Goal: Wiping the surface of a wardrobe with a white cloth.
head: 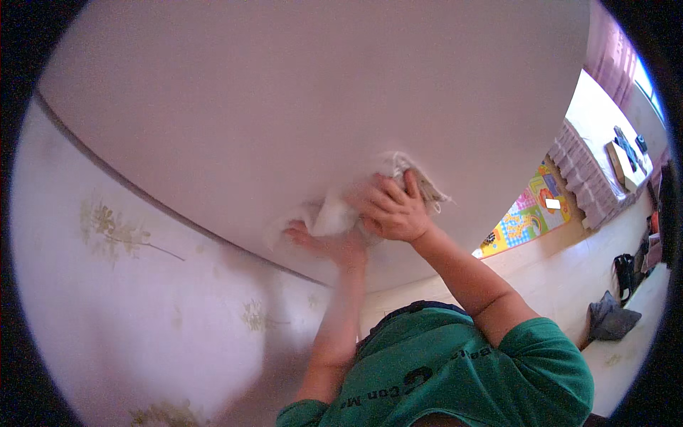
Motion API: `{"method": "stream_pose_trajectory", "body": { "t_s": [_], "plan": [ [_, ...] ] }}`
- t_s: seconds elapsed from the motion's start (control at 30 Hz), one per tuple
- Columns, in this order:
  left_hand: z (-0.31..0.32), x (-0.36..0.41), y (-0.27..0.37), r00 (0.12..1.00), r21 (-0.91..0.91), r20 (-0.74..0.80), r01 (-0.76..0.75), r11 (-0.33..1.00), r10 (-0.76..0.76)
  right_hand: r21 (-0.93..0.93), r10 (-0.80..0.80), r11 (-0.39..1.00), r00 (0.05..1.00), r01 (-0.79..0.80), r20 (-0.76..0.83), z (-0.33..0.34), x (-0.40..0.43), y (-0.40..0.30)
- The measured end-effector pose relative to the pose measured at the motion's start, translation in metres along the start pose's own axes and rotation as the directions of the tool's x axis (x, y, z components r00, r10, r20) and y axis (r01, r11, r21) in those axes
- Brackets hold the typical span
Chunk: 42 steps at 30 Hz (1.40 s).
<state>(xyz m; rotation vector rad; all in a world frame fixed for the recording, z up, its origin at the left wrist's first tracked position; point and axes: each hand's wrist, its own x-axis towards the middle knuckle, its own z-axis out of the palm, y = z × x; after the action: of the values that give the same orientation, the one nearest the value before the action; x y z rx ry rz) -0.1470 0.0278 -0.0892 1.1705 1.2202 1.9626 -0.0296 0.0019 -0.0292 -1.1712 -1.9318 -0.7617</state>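
Observation:
A crumpled white cloth (335,214) with frayed, stringy edges lies against a large plain pinkish-grey panel (299,96). My right hand (397,211) presses on the cloth's right part, fingers spread and bent into the fabric. Lower and to the left, my left hand (325,243) holds the cloth's lower side; it is blurred, and the fabric hides part of its fingers. A frayed corner of the cloth sticks out past the right hand's fingers.
Along the panel's dark edge (176,213) runs a pale wall (213,299) with a plant pattern. On the right are a colourful play mat (525,213), a bed with a ruffled skirt (581,176), a box (627,165) on the bed, and a dark grey fabric item (611,319).

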Motion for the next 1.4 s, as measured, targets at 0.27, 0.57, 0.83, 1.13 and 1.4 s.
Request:
{"method": "stream_pose_trajectory", "body": {
  "t_s": [0.27,0.57,0.83,1.13,1.4],
  "plan": [
    [0.013,0.021,0.030,0.709,0.722,0.307,-0.608,0.330,0.634,-0.171,0.091,0.975,0.956,-0.143,-0.279,0.003,0.000,0.010],
    [-0.016,0.002,-0.080,0.542,0.686,0.616,-0.726,-0.051,0.573,-0.158,0.065,0.982,0.975,-0.100,-0.212,0.022,-0.050,0.008],
    [-0.040,-0.029,-0.089,0.682,0.699,0.715,-0.694,0.173,-0.152,-0.114,0.027,0.993,0.999,-0.024,0.027,0.042,-0.116,0.006],
    [-0.007,-0.028,-0.032,0.756,0.734,0.633,-0.655,0.181,0.167,-0.070,0.242,0.969,0.970,-0.239,0.039,0.020,-0.084,0.006],
    [0.044,0.003,0.036,0.507,0.603,0.579,-0.793,0.084,0.639,0.007,0.416,0.894,0.822,-0.449,-0.389,0.004,-0.027,0.031]
  ]
}}
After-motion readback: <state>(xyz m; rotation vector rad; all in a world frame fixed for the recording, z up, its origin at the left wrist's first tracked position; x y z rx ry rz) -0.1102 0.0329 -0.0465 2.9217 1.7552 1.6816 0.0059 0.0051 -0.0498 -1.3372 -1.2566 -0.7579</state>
